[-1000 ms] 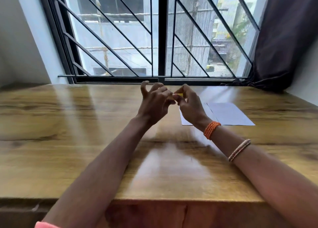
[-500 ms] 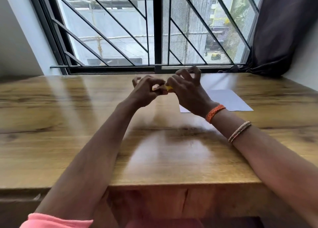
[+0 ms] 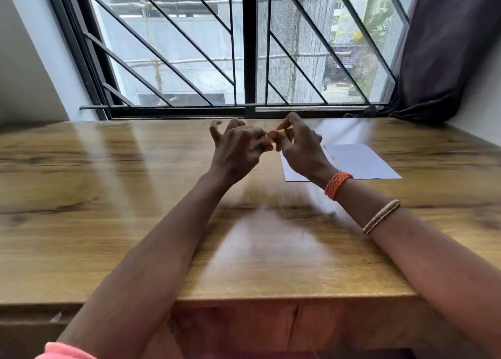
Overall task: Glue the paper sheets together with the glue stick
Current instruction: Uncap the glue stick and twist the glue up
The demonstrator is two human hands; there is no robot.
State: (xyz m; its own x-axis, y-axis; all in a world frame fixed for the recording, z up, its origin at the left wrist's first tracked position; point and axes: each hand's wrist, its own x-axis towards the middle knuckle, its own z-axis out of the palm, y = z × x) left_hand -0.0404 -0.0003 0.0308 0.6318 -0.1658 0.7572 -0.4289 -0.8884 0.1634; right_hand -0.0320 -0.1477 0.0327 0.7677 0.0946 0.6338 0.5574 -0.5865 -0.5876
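Yellow glue stick (image 3: 279, 134), white paper sheets (image 3: 360, 161), wood-grain table (image 3: 108, 209).

We see only a yellow sliver of the glue stick (image 3: 280, 133) between the fingertips of our left hand (image 3: 238, 151) and right hand (image 3: 301, 150); the fingers hide the rest, so we cannot tell cap from body. Just right of the grip, our right wrist covers the near left corner of the paper (image 3: 360, 161). Motion blur smears the table (image 3: 108, 223) below the grip.
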